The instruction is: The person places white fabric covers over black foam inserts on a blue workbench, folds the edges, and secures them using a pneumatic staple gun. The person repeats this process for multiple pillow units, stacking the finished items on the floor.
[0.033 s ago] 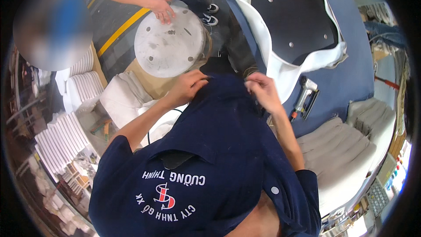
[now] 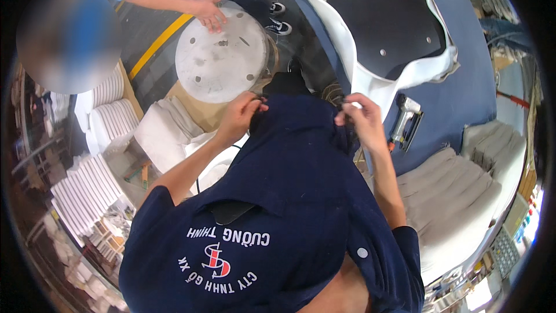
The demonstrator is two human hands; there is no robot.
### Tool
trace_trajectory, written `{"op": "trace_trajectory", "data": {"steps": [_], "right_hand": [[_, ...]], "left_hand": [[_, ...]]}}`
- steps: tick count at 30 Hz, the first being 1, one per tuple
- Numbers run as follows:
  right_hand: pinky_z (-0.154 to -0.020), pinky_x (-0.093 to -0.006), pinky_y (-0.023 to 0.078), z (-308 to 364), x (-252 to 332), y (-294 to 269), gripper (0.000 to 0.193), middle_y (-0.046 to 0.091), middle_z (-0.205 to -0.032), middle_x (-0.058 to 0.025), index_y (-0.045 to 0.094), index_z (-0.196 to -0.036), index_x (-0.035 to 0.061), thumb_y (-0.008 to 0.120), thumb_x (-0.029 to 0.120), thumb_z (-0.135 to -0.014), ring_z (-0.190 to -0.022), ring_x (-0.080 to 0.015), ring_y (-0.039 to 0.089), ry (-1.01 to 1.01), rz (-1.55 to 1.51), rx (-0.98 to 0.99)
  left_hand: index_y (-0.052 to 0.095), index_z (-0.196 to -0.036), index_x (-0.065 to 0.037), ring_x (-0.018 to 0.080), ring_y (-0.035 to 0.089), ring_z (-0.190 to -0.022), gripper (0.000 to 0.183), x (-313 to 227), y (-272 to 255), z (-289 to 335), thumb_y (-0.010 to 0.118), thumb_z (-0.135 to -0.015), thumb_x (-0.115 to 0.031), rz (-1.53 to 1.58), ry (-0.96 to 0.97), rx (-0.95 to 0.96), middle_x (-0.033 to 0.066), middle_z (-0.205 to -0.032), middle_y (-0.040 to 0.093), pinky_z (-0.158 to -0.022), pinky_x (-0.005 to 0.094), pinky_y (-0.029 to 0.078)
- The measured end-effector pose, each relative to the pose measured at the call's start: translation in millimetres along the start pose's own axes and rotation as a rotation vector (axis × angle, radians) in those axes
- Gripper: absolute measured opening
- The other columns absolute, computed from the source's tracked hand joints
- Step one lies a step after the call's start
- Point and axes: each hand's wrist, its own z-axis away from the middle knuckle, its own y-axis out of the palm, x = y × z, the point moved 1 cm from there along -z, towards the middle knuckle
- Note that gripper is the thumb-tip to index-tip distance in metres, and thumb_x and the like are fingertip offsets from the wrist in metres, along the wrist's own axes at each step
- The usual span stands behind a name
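Note:
I wear a navy short-sleeved shirt (image 2: 289, 156) with a collar, a button and a white-and-red print on the chest. Its lower front edge spreads away from me between my hands. My left hand (image 2: 238, 117) is closed at the left side of that edge, its fingertips pinched on the dark cloth. On the opposite side my right hand (image 2: 365, 120) pinches a bit of dark material at the shirt's right edge; exactly what lies between its fingers is partly hidden.
A co-worker's hand (image 2: 209, 13) rests on a round, pale, holed board (image 2: 220, 52) at the far left. On the blue-covered table (image 2: 440, 104) lie a black panel (image 2: 382, 20) in white padding, a pneumatic stapler (image 2: 405, 120) and grey cushions (image 2: 446, 188). White pads (image 2: 87, 194) are stacked left.
My hands have moved slightly apart, the right one outward to the right and the left one to the left. The whole view has shifted a little.

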Motion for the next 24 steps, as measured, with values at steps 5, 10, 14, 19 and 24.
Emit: {"op": "trace_trajectory", "data": {"steps": [5, 10, 14, 19, 24], "right_hand": [[-0.045, -0.0245, 0.040, 74, 21, -66, 0.006, 0.057, -0.067, 0.0015, 0.060, -0.100, 0.0032, 0.064, 0.008, -0.099, -0.051, -0.0062, 0.053, 0.148, 0.355, -0.175], [-0.052, -0.0270, 0.051, 154, -22, -77, 0.013, 0.069, -0.085, -0.0040, 0.063, -0.103, 0.0021, 0.065, 0.005, -0.090, -0.063, -0.0107, 0.064, 0.378, 0.534, 0.242], [-0.065, -0.0351, 0.056, 183, -68, -42, 0.023, 0.073, -0.098, -0.0129, 0.070, -0.112, 0.0011, 0.070, 0.010, -0.090, -0.078, -0.0185, 0.069, 0.513, 0.493, 0.441], [-0.081, -0.0393, 0.056, 196, -144, 21, 0.038, 0.072, -0.118, -0.0196, 0.069, -0.127, 0.0031, 0.072, 0.014, -0.091, -0.100, -0.0241, 0.070, 0.566, 0.179, 0.297], [-0.083, -0.0390, 0.056, 161, -148, 37, 0.037, 0.072, -0.118, -0.0199, 0.069, -0.127, 0.0031, 0.071, 0.014, -0.091, -0.101, -0.0243, 0.070, 0.694, 0.166, 0.205]], "left_hand": [[0.056, -0.114, -0.004, 0.0085, 0.043, -0.057, 0.029, 18, -14, 28, 0.045, -0.113, -0.030, 0.637, -0.642, -0.232, 0.0001, -0.079, 0.050, -0.052, 0.0254, 0.039], [0.058, -0.114, -0.007, 0.0148, 0.051, -0.059, 0.021, 16, -55, 12, 0.050, -0.109, -0.025, 0.062, -0.484, 0.214, 0.0036, -0.079, 0.055, -0.055, 0.0310, 0.044], [0.062, -0.116, -0.006, 0.0316, 0.066, -0.075, 0.023, 3, -75, -27, 0.061, -0.099, -0.022, -0.356, -0.227, 0.725, 0.0154, -0.084, 0.065, -0.069, 0.0441, 0.052], [0.066, -0.115, -0.002, 0.0414, 0.068, -0.091, 0.029, 1, -86, -44, 0.068, -0.089, -0.014, -0.631, -0.146, 1.245, 0.0224, -0.094, 0.071, -0.078, 0.0484, 0.054], [0.067, -0.110, -0.002, 0.0390, 0.068, -0.081, 0.026, 11, -101, -55, 0.069, -0.088, -0.015, -0.427, -0.299, 1.442, 0.0215, -0.090, 0.071, -0.072, 0.0469, 0.053]]}}
